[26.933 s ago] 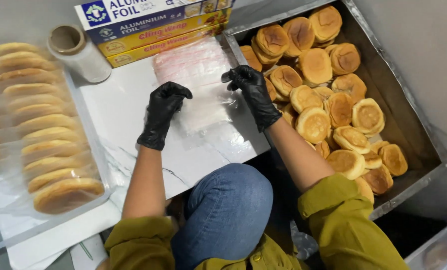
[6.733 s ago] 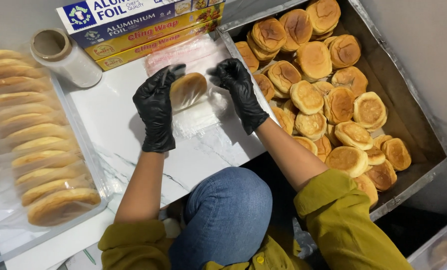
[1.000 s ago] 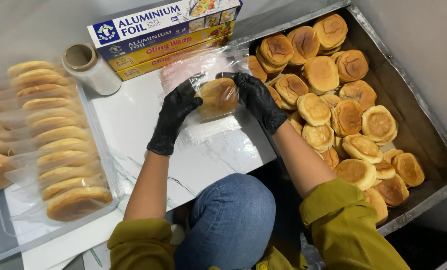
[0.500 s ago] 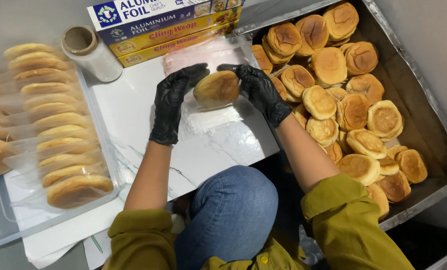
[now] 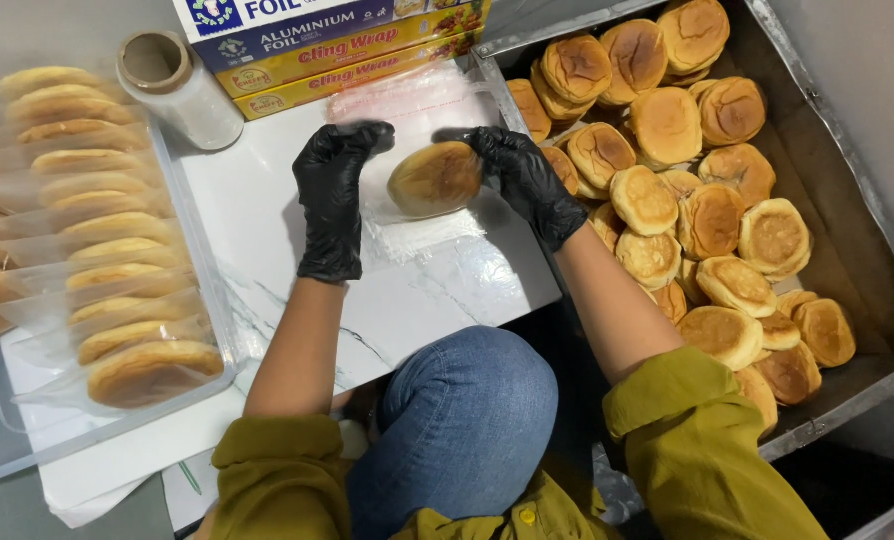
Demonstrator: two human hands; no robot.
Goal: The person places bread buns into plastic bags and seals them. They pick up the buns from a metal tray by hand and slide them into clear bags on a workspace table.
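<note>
Both my hands wear black gloves. My right hand (image 5: 523, 180) grips a round golden bun (image 5: 435, 178) by its right side, holding it just above a white marble-look board (image 5: 267, 240). My left hand (image 5: 333, 195) is at the bun's left, fingers curled on a sheet of clear plastic wrap (image 5: 407, 100) that runs under and around the bun. A stack of more clear sheets lies on the board beneath.
A metal tray (image 5: 867, 230) on the right holds several loose buns (image 5: 707, 215). A clear tray (image 5: 202, 300) on the left holds several wrapped buns (image 5: 117, 270). At the back stand boxes of foil and wrap (image 5: 337, 45) and a wrap roll (image 5: 177, 88). My knee (image 5: 467, 400) is below the board.
The bun stays between my hands; my left hand has shifted from beside the bun to pulling the plastic wrap at its left. The view has moved slightly.
</note>
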